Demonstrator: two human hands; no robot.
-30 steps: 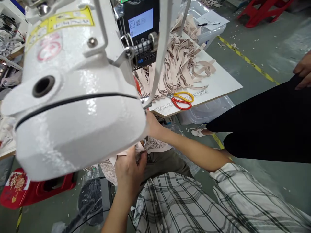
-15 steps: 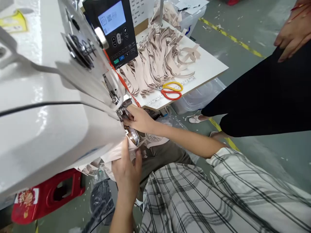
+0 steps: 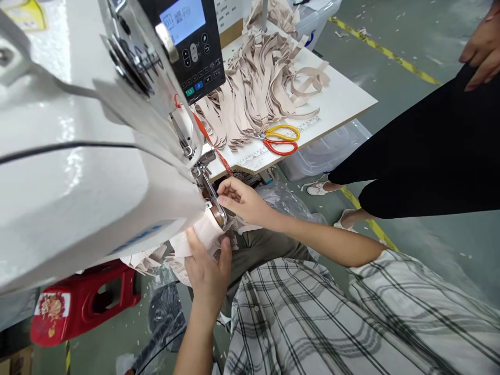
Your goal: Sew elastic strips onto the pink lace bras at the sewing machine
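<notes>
A white sewing machine (image 3: pixel 78 192) fills the left side, its narrow metal arm end (image 3: pixel 219 214) pointing towards me. Pale pink fabric (image 3: pixel 203 233) is wrapped round that arm. My left hand (image 3: pixel 209 268) grips the fabric from the near side, index finger on top and thumb apart at the lower edge. Beside the needle and presser parts (image 3: pixel 201 174) is my right hand (image 3: pixel 248 203). Its fingers are curled in towards the thumb, close to the metal arm; whatever is between the fingertips, if anything, is too small to see.
Beige fabric strips (image 3: pixel 261 83) lie heaped on the white table (image 3: pixel 344 99), with red-and-yellow scissors (image 3: pixel 279 139) near its edge. A control panel (image 3: pixel 191 47) stands behind the machine. Below are a red stool (image 3: pixel 86 307) and a clear plastic bin (image 3: pixel 328 151). Another person in black trousers (image 3: pixel 429 151) stands at right.
My right hand has drawn back from under the presser parts towards me, uncovering the metal arm. My left hand stays on the fabric. The view has shifted slightly.
</notes>
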